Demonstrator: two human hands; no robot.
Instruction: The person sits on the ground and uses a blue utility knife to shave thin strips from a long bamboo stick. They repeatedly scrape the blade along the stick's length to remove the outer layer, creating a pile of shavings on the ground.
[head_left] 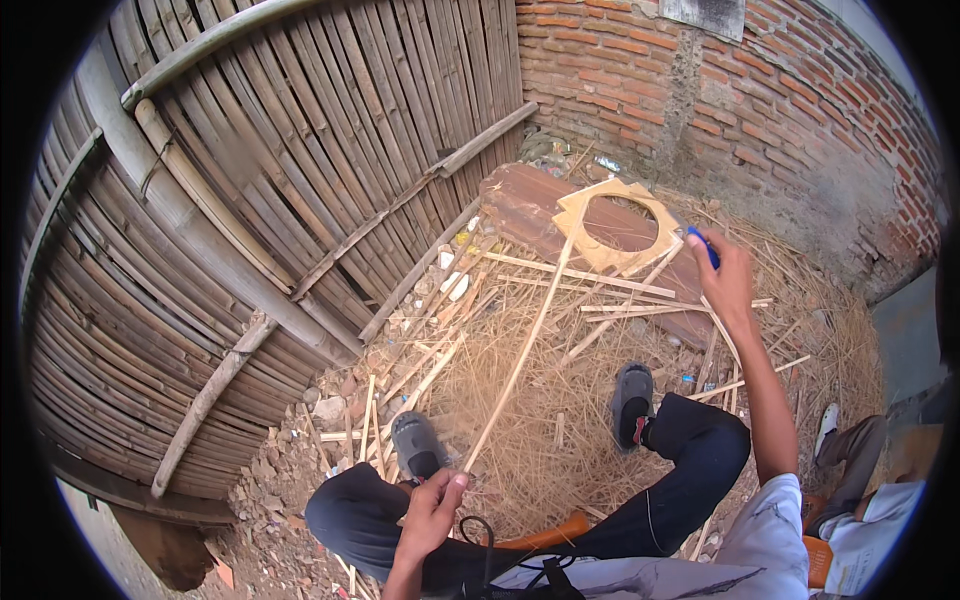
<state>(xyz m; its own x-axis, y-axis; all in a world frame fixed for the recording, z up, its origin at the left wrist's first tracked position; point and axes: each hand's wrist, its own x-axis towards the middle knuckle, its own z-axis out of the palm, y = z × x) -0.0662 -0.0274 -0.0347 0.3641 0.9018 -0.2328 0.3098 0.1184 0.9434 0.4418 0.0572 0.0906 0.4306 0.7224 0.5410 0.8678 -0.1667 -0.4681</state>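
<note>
Bamboo fence, brick wall, straw-littered ground. Left hand (432,510) pinches near end of long strip (520,355); right hand (727,280) clenched on blue tool (703,246), raised. Strip looks uncut.

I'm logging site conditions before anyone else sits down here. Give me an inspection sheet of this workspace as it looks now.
Surface: bare ground under straw, shavings and rubble.
Job's things: long bamboo strip, near end in the left hand; blue-handled tool, blade hidden, in the raised right hand.
Clutter: loose bamboo slats; wooden frame with a round hole on a rusty sheet; stones.
Grippers: both hands' fingers closed around what they hold.
Cables: a black cord at the lap.
Surroundings: bamboo fence left, brick wall behind, another person seated at right.
</note>
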